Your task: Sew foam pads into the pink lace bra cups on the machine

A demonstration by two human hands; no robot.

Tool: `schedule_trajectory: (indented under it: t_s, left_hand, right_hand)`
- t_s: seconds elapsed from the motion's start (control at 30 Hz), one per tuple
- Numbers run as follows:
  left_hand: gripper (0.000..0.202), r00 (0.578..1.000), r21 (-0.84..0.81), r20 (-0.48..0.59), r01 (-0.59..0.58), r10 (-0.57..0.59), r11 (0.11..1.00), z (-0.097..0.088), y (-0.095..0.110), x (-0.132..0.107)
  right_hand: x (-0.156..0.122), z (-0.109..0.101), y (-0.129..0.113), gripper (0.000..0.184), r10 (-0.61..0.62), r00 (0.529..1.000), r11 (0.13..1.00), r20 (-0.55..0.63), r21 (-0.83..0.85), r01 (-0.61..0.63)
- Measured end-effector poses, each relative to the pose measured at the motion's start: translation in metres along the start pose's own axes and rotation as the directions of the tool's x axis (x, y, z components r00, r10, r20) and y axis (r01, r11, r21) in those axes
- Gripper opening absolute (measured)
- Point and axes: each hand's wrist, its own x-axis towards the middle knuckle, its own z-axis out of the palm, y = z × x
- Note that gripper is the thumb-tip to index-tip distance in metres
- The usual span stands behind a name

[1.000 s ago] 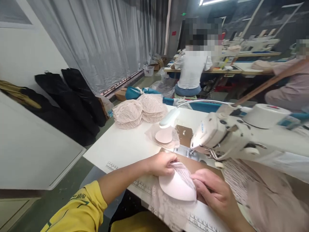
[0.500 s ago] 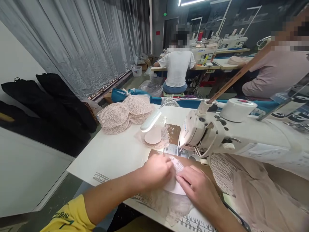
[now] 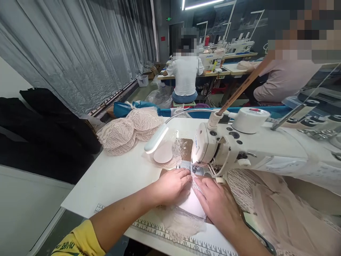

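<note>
Left of the left hand [image 3: 172,188] I can pass over the white tabletop [image 3: 114,177]; ahead, the sewing machine [image 3: 204,144] and lamp [image 3: 156,138] (also lace stacks [image 3: 117,135]) block me.

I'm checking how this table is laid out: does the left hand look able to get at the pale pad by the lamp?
Probably yes: the pad lies just beyond the left hand, and the lamp beside it seems to leave its near side free.

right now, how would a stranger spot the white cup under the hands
Find the table, then the machine on it. At its lit end, the left hand and right hand rest on the white cup. Unlike the loose cup by the lamp, it has hands on it.
</note>
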Motion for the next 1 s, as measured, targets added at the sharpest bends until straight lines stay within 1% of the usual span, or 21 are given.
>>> schedule_trajectory:
  t_s: [0.2, 0.37, 0.47, 0.57, 0.63, 0.7, 0.77, 0.83, 1.0]
  left_hand:
    - [0.045, 0.997, -0.077, 0.065, -0.036, 0.041, 0.996, -0.005, -0.013, 0.007]
    - [0.048, 0.988, -0.1, 0.112, -0.093, 0.104, 0.991, -0.006, -0.028, 0.013]
    - [0.047, 0.977, -0.076, 0.156, -0.134, 0.144, 0.988, -0.011, -0.036, 0.017]
    - [0.04, 0.969, 0.014, 0.185, -0.168, 0.163, 0.986, -0.017, -0.036, 0.017]
    - [0.033, 0.976, 0.097, 0.145, -0.18, 0.165, 0.979, -0.02, -0.031, 0.015]
    - [0.026, 0.982, 0.143, 0.076, -0.181, 0.172, 0.973, -0.019, -0.024, 0.012]
    - [0.023, 0.984, 0.126, 0.022, -0.179, 0.178, 0.976, -0.016, -0.017, 0.009]
    - [0.022, 0.984, 0.078, 0.003, -0.176, 0.177, 0.981, -0.01, -0.013, 0.007]
    - [0.024, 0.986, 0.023, -0.026, -0.163, 0.163, 0.986, 0.001, -0.014, 0.004]
  right_hand:
    - [0.002, -0.001, -0.002, 0.032, 0.059, 0.997, 0.998, -0.041, -0.006, -0.059]
    - [0.004, -0.001, -0.004, 0.029, 0.092, 0.996, 0.996, -0.02, 0.005, -0.092]
    - [0.007, -0.004, -0.003, 0.029, 0.097, 0.995, 0.995, -0.013, 0.025, -0.096]
    - [0.007, -0.008, 0.001, 0.032, 0.091, 0.996, 0.992, -0.012, 0.085, -0.089]
    - [0.006, -0.009, 0.004, 0.036, 0.089, 0.996, 0.989, -0.025, 0.124, -0.086]
    - [0.004, -0.009, 0.006, 0.038, 0.101, 0.994, 0.984, -0.031, 0.149, -0.095]
    - [0.002, -0.007, 0.007, 0.039, 0.112, 0.994, 0.979, -0.022, 0.171, -0.106]
    - [0.0, -0.006, 0.006, 0.039, 0.115, 0.993, 0.975, -0.008, 0.195, -0.111]
    - [0.001, -0.008, 0.004, 0.037, 0.098, 0.995, 0.969, -0.001, 0.229, -0.095]
